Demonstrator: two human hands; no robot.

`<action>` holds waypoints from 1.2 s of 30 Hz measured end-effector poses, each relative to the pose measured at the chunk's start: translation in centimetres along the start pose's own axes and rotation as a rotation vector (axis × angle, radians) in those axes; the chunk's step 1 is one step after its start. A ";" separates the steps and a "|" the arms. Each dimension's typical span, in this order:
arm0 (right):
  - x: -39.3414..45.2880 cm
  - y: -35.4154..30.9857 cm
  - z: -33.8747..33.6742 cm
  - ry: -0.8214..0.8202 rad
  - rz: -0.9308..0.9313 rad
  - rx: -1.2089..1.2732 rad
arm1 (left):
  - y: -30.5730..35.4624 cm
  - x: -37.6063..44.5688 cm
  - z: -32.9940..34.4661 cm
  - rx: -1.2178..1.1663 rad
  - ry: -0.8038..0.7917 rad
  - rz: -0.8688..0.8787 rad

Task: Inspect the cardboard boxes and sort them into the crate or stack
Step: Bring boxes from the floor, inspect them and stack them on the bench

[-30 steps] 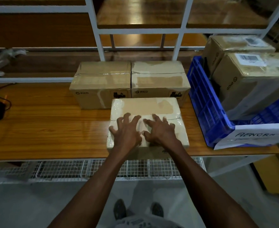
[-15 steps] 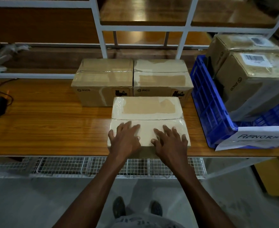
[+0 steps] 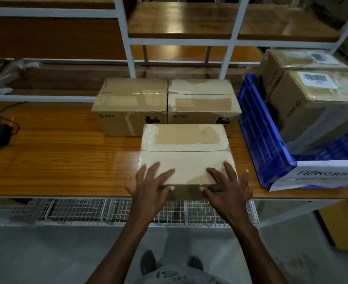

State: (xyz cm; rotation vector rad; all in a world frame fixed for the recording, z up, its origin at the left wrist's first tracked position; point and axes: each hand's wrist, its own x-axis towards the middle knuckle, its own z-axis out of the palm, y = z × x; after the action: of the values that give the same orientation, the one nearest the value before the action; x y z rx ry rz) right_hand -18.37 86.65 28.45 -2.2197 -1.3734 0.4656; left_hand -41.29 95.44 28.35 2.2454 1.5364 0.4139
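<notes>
Now the hands are sliding apart toward the near corners of the taped box (image 3: pixel 184 154), having been side by side at its middle a second ago. The left hand (image 3: pixel 148 186) and right hand (image 3: pixel 228 189) are lying flat, fingers spread, gripping nothing. The box is sitting at the bench (image 3: pixel 62 156) edge, beside the blue crate (image 3: pixel 261 136); inspection is probably giving way to lifting.

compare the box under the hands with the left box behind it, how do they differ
The front box has glossy tape over most of its top; the back left box has one strip along its seam. The front box sits at the table edge under both hands; the back left box is untouched. Both are closed brown cardboard.
</notes>
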 end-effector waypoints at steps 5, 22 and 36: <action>0.0 0.4 0.5 0.067 -0.030 0.185 | -0.6 -1.1 0.3 -0.265 0.073 -0.109; 6.1 -4.6 -7.6 0.268 -0.186 0.286 | 3.2 4.5 -9.3 -0.338 0.435 -0.010; 14.1 -7.4 -6.7 -0.002 -0.062 -0.142 | 2.8 14.1 -8.9 -0.123 0.098 -0.082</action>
State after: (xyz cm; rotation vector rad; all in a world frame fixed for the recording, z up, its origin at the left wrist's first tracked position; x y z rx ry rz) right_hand -14.18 100.61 37.74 -2.2809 -1.5139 0.3580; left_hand -37.97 108.98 37.89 2.0891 1.5993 0.5856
